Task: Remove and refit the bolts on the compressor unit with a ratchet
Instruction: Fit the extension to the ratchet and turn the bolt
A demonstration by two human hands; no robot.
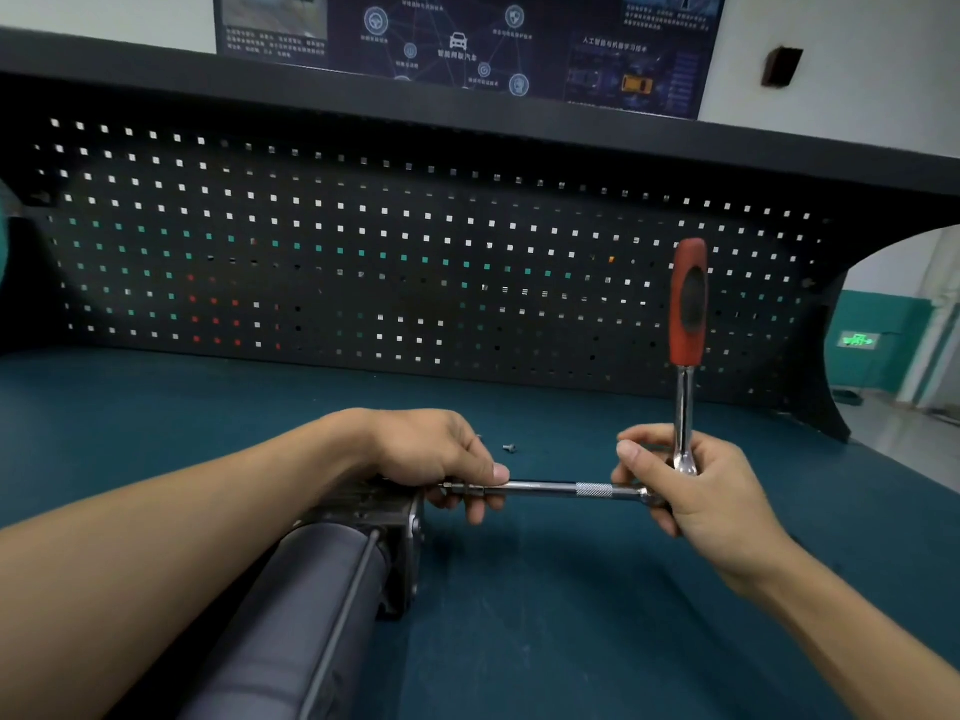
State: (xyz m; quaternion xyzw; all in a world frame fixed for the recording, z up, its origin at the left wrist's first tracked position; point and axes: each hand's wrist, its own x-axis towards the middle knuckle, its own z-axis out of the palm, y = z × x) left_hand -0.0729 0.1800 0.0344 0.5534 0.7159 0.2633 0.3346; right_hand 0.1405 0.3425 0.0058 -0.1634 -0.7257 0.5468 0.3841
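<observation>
Compressor unit (332, 579), a dark grey cylinder with a metal end block, lies on the teal surface (571, 641), running from the lower left up toward the middle. Just right of its end block, the left hand (431, 454) curls thumb and fingers round the tip of a chrome extension bar (561, 489), which runs level away from the unit. Whether that tip meets a bolt on the unit is hidden by the hand. At the bar's other end, well right of the unit, the right hand (691, 491) grips the head of the ratchet (687, 350), whose shaft and red handle stand upright above it. Just beyond the unit's end block a small loose bolt (509, 448) lies on the surface, apart from both hands. Behind the unit rises a black pegboard (415, 252).
</observation>
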